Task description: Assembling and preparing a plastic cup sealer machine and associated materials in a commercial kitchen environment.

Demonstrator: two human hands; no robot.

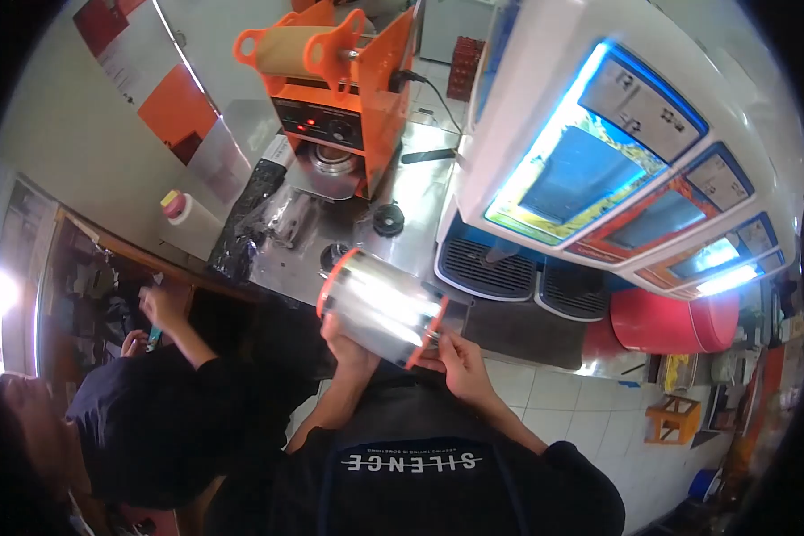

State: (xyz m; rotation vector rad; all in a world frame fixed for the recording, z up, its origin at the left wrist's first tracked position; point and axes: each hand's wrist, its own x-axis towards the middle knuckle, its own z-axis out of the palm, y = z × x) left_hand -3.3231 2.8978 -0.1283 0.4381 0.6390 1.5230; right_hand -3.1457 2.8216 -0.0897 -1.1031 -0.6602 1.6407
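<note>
A wide roll of shiny clear film with orange end flanges (383, 305) is held in front of my chest, tilted down to the right. My left hand (350, 345) grips its left end from below. At the right end, the fingers of my right hand (459, 365) are closed at the orange flange; what small part they pinch is hard to make out. Beyond the roll, a black knob (388, 220) lies on the metal counter (412, 181), with a second black round part (335, 256) partly behind the roll. An orange cup sealing machine (338, 100) stands farther back, red lights lit.
A drink dispenser (543, 258) with lit panels and black drip trays stands at the right, beside a pink-red tub (673, 321). Crumpled plastic (285, 218) and a white bottle (191, 218) are at the left. Close on my left, another person (154, 429) works. An orange stool (673, 420) stands on the floor.
</note>
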